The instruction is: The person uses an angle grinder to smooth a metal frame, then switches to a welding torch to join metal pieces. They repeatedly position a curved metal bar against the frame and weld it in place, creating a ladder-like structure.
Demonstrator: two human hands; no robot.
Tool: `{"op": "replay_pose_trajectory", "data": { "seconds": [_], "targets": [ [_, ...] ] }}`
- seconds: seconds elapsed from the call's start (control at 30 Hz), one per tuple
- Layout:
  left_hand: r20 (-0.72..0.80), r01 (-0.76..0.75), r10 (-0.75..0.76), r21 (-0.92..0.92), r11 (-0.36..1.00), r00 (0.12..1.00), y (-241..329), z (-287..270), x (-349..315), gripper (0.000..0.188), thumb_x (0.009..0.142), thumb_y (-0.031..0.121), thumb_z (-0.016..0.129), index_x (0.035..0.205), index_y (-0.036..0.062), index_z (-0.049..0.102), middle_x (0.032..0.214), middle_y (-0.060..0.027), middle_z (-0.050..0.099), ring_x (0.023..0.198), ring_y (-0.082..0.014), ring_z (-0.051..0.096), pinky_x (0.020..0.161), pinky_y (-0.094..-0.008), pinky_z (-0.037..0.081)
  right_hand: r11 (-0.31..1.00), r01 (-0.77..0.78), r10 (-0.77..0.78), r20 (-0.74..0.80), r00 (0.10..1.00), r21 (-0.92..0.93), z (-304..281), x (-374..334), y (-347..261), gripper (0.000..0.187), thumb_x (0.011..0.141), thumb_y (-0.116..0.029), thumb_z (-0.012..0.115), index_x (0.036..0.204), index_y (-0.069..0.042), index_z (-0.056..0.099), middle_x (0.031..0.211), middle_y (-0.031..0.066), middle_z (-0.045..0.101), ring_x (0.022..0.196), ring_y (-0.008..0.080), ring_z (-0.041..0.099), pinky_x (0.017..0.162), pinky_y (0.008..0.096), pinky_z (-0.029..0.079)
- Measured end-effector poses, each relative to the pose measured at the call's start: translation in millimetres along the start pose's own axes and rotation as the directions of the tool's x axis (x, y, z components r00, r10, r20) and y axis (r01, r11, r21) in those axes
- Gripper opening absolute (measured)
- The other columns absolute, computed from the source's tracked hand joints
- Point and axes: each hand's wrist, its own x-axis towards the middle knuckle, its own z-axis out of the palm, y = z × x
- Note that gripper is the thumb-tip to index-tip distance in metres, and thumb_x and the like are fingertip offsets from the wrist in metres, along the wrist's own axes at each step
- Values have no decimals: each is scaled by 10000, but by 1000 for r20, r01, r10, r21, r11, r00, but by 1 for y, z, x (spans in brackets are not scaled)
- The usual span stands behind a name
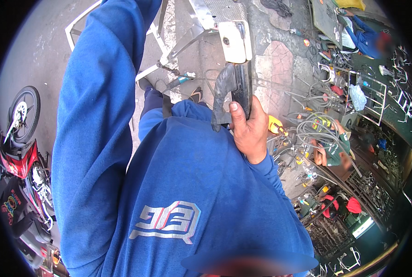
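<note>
My right hand (252,134) is closed round a black bar with a cream-coloured block at its top end (234,42). The block has a dark screw or hole in its face, and a curved piece wrapped in grey-black material (223,94) stands off the bar's left side. I cannot make out its exact kind. My left arm (99,115), in a blue sleeve, reaches up past the top edge, so the hand is out of sight. Beyond the held thing stands a silver metal frame (187,39) with a patterned plate. A teal angle grinder (180,80) lies by my feet.
A red motorcycle (19,159) stands at the left. Coiled grey cables (319,131) and a yellow power tool (276,125) lie at the right. One co-worker in blue (365,39) is at the upper right, another in dark green (337,150) lower down. Cables cross the floor.
</note>
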Motion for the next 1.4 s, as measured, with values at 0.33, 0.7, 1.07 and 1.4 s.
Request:
{"op": "replay_pose_trajectory", "data": {
  "seconds": [0.33, 0.7, 1.07, 1.4],
  "targets": [
    [-18, 39, -40, -35, 999, 999, 3, 0, -3, 215, 725, 101, 743, 817, -92, 716, 755, -191, 722, 638, -281, 693, 605, -391, 543, 999, 13, -13, 2, 1000, -43, 1, -2, 4, 345, 1013, -333, 646, 1004, 9, 607, 684, 19, 588, 543, 81, 543, 499, 262, 440],
    [-30, 68, -68, -3, 998, 997, 4, -2, -4, 224, 709, 128, 760, 796, -75, 719, 725, -183, 712, 613, -275, 683, 592, -392, 537, 998, -59, 59, 18, 998, 1, 3, -1, -1, 392, 998, -376, 646, 1028, 13, 613, 792, 99, 623, 657, 193, 582, 588, 327, 469],
    [-47, 21, -23, -36, 999, 999, 2, 0, -5, 223, 705, 99, 752, 820, -87, 713, 730, -185, 708, 612, -271, 684, 567, -397, 533, 990, -136, 134, 37, 990, 37, 2, -2, -3, 449, 975, -383, 646, 1122, 40, 627, 992, 253, 680, 911, 414, 669, 794, 454, 516],
    [-61, 30, -37, -112, 993, 997, -3, 2, -5, 225, 688, 65, 756, 852, -78, 697, 744, -161, 701, 603, -261, 669, 557, -394, 530, 995, -46, 41, 49, 998, 93, 2, 0, -6, 362, 1022, -319, 614, 1152, 19, 612, 887, 63, 659, 698, 108, 590, 572, 257, 492]
  ]
}}
